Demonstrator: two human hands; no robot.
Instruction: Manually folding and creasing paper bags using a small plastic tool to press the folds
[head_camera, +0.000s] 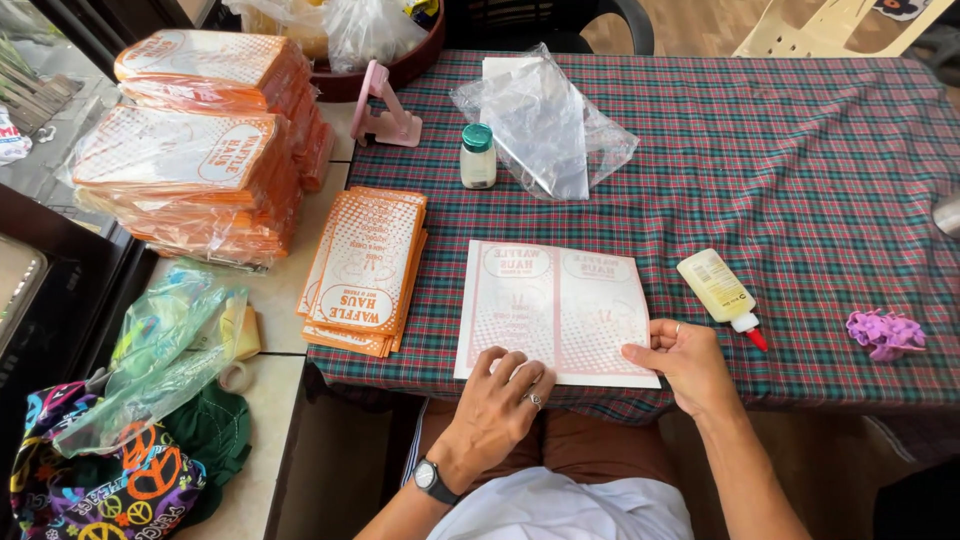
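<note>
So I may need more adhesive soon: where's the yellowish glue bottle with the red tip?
In the head view the glue bottle lies on its side on the plaid tablecloth, just right of the flat paper sheet and above the right hand.

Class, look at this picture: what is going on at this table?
A seated person presses both hands on a flat printed paper sheet lying on the checked tablecloth. The left hand rests on its near edge; the right hand pinches its right corner. A glue bottle lies just right of the sheet, and a stack of orange printed bags sits to its left, with wrapped bundles beyond.
</note>
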